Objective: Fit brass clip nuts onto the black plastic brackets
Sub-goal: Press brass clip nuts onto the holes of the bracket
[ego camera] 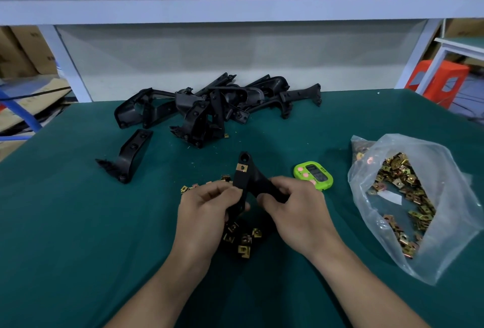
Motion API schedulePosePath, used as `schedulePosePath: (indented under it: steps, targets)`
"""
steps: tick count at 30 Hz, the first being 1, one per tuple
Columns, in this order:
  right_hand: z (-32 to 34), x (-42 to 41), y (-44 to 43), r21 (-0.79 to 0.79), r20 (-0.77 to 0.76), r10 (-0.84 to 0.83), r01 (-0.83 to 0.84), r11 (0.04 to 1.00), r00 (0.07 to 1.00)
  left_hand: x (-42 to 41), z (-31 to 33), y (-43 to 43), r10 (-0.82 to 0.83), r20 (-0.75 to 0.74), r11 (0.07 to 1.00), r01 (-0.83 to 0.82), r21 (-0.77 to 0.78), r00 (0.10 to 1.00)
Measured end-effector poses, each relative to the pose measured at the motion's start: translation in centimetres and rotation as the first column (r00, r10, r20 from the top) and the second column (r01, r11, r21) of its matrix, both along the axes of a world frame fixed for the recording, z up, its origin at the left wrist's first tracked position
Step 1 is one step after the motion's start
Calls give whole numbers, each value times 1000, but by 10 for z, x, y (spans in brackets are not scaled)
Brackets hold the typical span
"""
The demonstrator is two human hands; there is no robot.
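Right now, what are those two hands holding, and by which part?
One black bracket: the left hand pinches its lower stem, the right hand grips its side arm.

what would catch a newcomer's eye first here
The left hand and right hand grip a black bracket at the middle, a brass nut clipped near its top. Behind lies a pile of brackets on the green table. At the right sits a clear bag of nuts, a green timer to its left.

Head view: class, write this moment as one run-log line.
left hand, right hand: gripping black plastic bracket | brass clip nut: fitted near tip
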State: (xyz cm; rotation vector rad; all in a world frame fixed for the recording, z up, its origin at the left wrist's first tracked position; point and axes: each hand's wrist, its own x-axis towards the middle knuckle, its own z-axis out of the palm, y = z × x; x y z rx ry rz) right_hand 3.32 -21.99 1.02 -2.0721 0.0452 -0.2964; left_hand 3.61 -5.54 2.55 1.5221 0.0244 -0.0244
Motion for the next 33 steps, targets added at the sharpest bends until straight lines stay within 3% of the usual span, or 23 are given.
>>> schedulePosePath:
  steps: [6,15,18,20,24,27,33]
  targets:
    - [-2,2,-5,-51,9,47,-46,998,999,4,1,10,-63,-79,997,66,31,995]
    - [-1,3,-11,-160,5,38,-37,986,999,8,-1,14,-170,-61,979,176,107,984]
    - [0,3,-12,-200,-4,-11,10,980,1000,8,-3,10,-111,-36,979,116,168,993]
    - [0,1,-10,-243,3,-60,59,968,998,6,-6,9,-44,15,956,38,292,999]
    - [0,-5,-4,-353,72,-144,161,922,987,-4,-9,4,-10,243,867,-112,486,970]
    - [3,-10,1,-372,97,-117,145,917,988,-11,-6,-4,-29,330,893,-124,432,944]
    - [14,-29,9,-462,62,16,14,887,998,-3,-5,-1,16,268,973,-77,217,963]
